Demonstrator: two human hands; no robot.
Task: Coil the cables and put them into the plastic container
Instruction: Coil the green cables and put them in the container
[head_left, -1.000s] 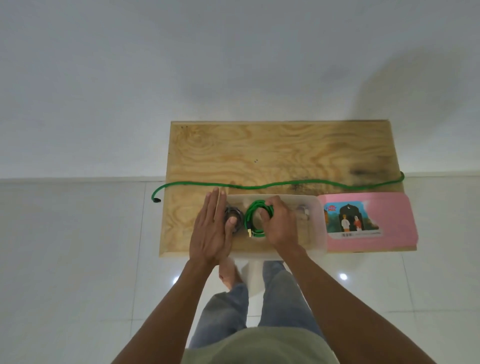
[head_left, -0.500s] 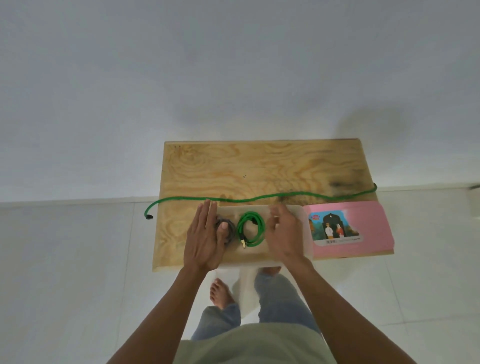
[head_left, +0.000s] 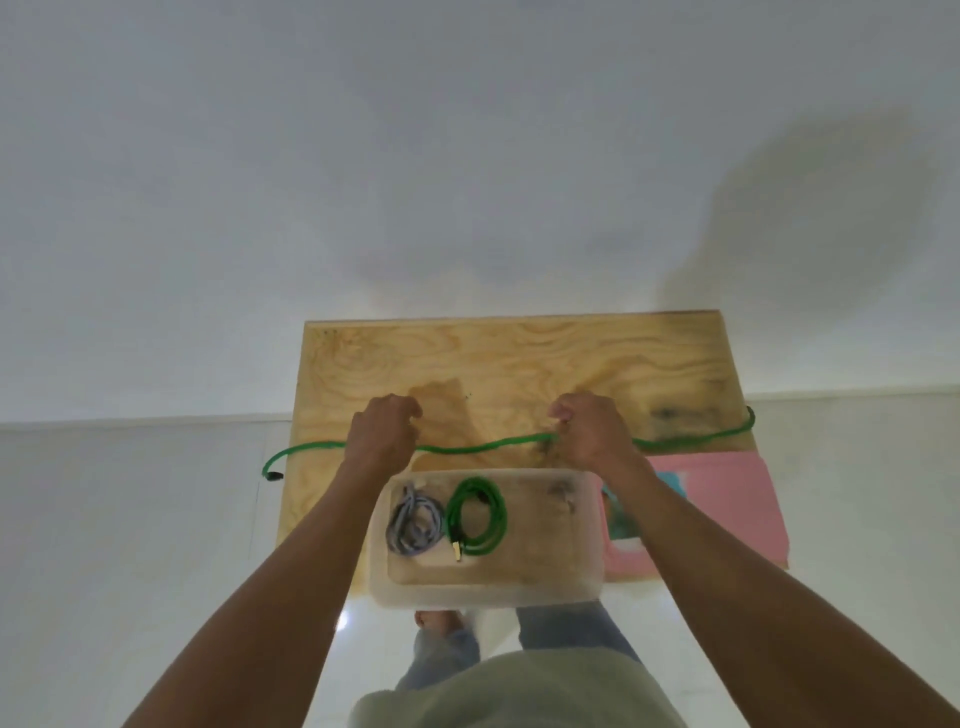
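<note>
A long green cable (head_left: 488, 446) lies stretched across the wooden table (head_left: 519, 364), its left end hanging past the table's edge. My left hand (head_left: 382, 434) and my right hand (head_left: 589, 434) are both closed on this cable, about a forearm's length apart. In front of them stands the clear plastic container (head_left: 587, 566). Inside it lie a coiled grey cable (head_left: 413, 525) at the left and a coiled green cable (head_left: 475, 517) beside it.
A pink lid (head_left: 727, 499) with a picture lies right of the container, partly under my right forearm. The table stands against a white wall. My legs and a bare foot (head_left: 439, 621) show below on the white tiled floor.
Both hands left the container and reached forward over it. They closed on the long green cable on the table. The coiled green cable now lies free in the container.
</note>
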